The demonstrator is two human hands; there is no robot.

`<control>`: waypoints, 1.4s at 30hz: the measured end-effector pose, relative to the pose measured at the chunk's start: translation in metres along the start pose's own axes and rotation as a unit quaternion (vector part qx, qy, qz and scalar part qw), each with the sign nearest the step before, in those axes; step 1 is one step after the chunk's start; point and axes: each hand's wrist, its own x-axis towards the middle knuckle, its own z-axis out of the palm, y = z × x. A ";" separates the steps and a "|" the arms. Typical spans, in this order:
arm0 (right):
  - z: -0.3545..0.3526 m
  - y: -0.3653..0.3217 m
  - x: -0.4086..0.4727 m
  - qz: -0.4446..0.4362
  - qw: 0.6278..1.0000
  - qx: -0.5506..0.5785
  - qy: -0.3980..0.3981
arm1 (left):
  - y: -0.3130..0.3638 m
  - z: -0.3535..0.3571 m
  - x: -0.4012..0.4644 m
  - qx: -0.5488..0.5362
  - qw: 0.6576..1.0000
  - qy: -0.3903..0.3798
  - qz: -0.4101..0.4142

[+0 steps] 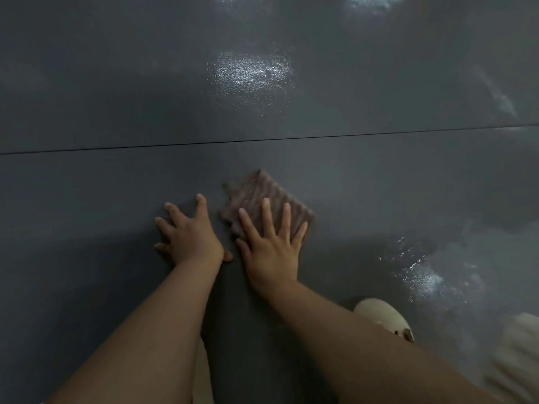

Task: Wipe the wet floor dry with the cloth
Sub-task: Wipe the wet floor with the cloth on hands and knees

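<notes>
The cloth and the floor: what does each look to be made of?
Cloth: soft woven or knitted fabric, reddish-brown, matte, judging by the raised ribs across it; the fibre cannot be told. Floor: hard dark grey coated or painted surface, finely pebbled and glossy where the light glints, with a thin straight seam across; possibly epoxy or vinyl.

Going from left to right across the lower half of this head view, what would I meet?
Left hand flat on the floor → right hand pressing the cloth → pale shoe → shiny wet patch.
</notes>
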 end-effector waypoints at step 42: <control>-0.101 0.318 0.051 0.217 0.974 0.029 0.058 | 0.199 0.097 -0.102 0.271 0.907 -0.080 0.312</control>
